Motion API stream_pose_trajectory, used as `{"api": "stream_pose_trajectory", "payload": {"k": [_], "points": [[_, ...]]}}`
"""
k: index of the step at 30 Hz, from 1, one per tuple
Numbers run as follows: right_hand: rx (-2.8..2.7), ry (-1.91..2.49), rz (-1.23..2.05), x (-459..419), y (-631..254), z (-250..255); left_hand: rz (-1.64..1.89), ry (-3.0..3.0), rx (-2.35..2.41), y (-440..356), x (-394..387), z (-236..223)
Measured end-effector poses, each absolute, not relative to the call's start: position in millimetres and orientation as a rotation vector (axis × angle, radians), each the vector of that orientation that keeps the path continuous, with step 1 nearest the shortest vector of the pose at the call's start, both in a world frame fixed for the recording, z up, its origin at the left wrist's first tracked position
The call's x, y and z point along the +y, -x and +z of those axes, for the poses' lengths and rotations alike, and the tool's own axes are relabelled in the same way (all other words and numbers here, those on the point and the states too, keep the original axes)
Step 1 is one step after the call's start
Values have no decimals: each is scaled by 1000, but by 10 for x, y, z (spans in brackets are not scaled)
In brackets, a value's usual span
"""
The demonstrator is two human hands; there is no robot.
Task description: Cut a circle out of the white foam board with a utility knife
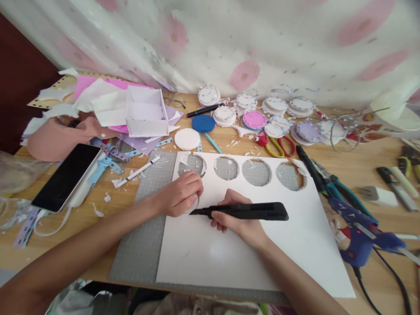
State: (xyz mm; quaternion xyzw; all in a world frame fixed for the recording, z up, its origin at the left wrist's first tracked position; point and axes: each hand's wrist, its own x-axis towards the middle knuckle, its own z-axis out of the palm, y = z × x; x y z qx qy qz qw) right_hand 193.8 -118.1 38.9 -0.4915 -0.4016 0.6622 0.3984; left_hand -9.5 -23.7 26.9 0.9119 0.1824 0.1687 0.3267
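"Where's the white board (229,253)?"

"On the grey mat (141,245), near the worktop's (364,162) front edge, with four round holes (257,171) along its back edge."

"And the hands?"

"The right hand (234,214) is wrapped around the black knife (256,211), blade pointing left, its tip close to the other fingers. The left hand (183,194) bends down onto the board by a curved edge of something; I can't tell whether it grips that or only presses."

"How will the board handle?"

"Light and fairly stiff, I'd guess, but weak in the narrow strips between holes. Best held by the broad uncut part. The knife's smooth case is best gripped well behind the blade."

"Any room?"

"Most toward the board's right front corner. Past its right edge sit the pliers (352,197) and glue gun (359,238). Scissors (278,146) and discs (254,119) crowd the worktop's back edge. Leftward there's a bare strip of mat."
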Motion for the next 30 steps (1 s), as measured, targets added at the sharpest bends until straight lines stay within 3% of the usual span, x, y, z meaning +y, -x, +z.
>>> {"api": "stream_pose_trajectory", "payload": {"k": [12,21,30], "points": [[-815,1180,1358,-1101,-2066,225,647,-2453,655,253,-244,370],[-841,1219,1286,-1153,-2015,190,407,-2628,1254,167,-740,336],[-856,1235,1223,-1192,-2026,173,555,-2542,1252,62,-824,245]]}}
